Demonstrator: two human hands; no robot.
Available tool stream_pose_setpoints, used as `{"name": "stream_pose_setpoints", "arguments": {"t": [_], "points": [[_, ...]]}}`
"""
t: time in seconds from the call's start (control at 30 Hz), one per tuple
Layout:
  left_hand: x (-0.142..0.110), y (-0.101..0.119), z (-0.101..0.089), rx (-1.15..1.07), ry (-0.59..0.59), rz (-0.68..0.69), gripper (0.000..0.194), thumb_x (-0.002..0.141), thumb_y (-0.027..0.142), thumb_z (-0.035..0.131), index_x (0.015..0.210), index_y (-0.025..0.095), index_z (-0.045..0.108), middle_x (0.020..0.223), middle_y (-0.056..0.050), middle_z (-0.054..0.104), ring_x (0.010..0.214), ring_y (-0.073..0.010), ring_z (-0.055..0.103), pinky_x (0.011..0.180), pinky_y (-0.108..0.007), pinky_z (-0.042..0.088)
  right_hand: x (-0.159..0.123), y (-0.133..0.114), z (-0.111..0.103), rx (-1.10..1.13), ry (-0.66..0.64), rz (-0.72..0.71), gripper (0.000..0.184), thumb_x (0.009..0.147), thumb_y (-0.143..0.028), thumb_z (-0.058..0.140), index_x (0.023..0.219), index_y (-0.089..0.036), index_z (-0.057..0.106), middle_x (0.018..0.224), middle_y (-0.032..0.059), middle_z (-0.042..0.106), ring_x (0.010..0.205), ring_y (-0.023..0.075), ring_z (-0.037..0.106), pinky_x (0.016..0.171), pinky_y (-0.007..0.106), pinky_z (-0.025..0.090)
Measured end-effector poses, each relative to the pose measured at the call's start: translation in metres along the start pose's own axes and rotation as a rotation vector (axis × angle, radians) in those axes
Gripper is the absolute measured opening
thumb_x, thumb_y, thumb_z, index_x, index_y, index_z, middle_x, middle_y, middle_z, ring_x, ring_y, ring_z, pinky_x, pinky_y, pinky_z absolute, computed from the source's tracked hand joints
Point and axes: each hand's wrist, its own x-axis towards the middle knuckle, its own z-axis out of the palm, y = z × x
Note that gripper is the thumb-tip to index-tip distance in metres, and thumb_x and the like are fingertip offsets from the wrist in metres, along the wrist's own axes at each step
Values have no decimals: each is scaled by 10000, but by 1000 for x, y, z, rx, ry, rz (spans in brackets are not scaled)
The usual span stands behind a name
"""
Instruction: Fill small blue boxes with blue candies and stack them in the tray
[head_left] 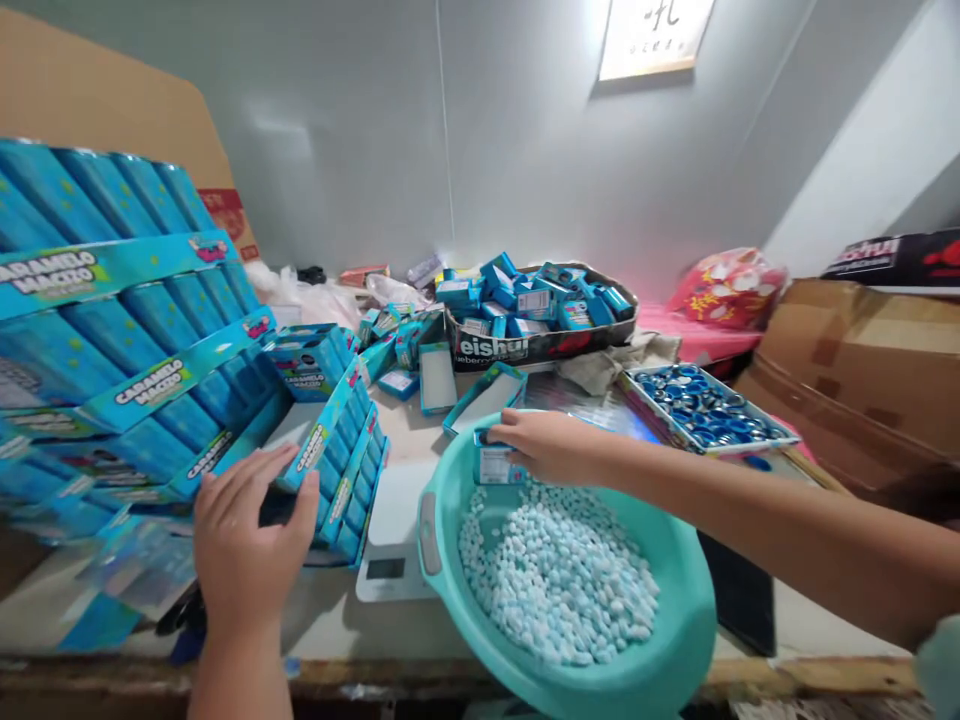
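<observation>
My right hand grips a small blue tin box over the far left side of a turquoise basin. Pale blue and white candies cover the basin's bottom. On the left, my left hand has its fingers apart and holds nothing visible. It is in front of an open display tray printed "Caramelo Macizo", which has one box standing at its far end. I cannot tell whether the fingers touch the tray. Between that stack and the basin lies a white kitchen scale.
Filled display trays are piled high at the left. Behind the basin stand a black carton of blue boxes and two open trays. A shallow box of round blue lids sits right, near brown cartons. A dark flat object lies beside the basin.
</observation>
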Motion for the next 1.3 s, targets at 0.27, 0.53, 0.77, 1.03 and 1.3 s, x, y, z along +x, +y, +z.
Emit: {"name": "stream_pose_setpoints", "arguments": {"t": [0.27, 0.53, 0.77, 1.03, 1.3], "points": [[1, 6, -5, -38, -49, -98, 169, 914, 255, 666, 1072, 200, 691, 1159, -63, 722, 1140, -255, 647, 1184, -463, 346, 53, -60, -53, 111, 311, -211, 382, 1029, -241, 537, 1409, -201, 532, 1181, 104, 582, 909, 235, 617, 710, 312, 453], [1, 4, -4, -9, -39, -47, 155, 893, 228, 674, 1043, 190, 682, 1107, -74, 736, 1062, -267, 665, 1103, -469, 406, 122, -78, 19, 102, -81, -328, 359, 976, -284, 670, 1333, -248, 652, 1124, 85, 665, 889, 250, 658, 697, 303, 532], [-1, -1, -1, -4, -8, -16, 193, 873, 226, 701, 1060, 192, 669, 1111, -106, 729, 1056, -300, 668, 1106, -509, 407, 142, 73, -38, 116, 198, 298, 393, 1062, -390, 502, 1415, -225, 557, 1448, 149, 496, 1338, 374, 448, 1108, 530, 373], [1, -4, -5, -17, -25, 24, 204, 899, 335, 669, 1051, 200, 671, 1079, -110, 721, 1011, -315, 658, 1087, -538, 411, 169, 207, -1, 239, 170, 794, 705, 876, -552, 756, 1429, -190, 511, 1400, 176, 514, 1316, 396, 461, 1079, 629, 377], [2, -7, 18, 157, 115, 17, 158, 829, 270, 745, 905, 179, 640, 897, -105, 721, 867, -308, 674, 1021, -546, 458, 166, 209, 26, 391, 462, 770, 475, 788, -382, 791, 1151, -169, 571, 1047, 75, 631, 989, 286, 591, 992, 534, 410]]}}
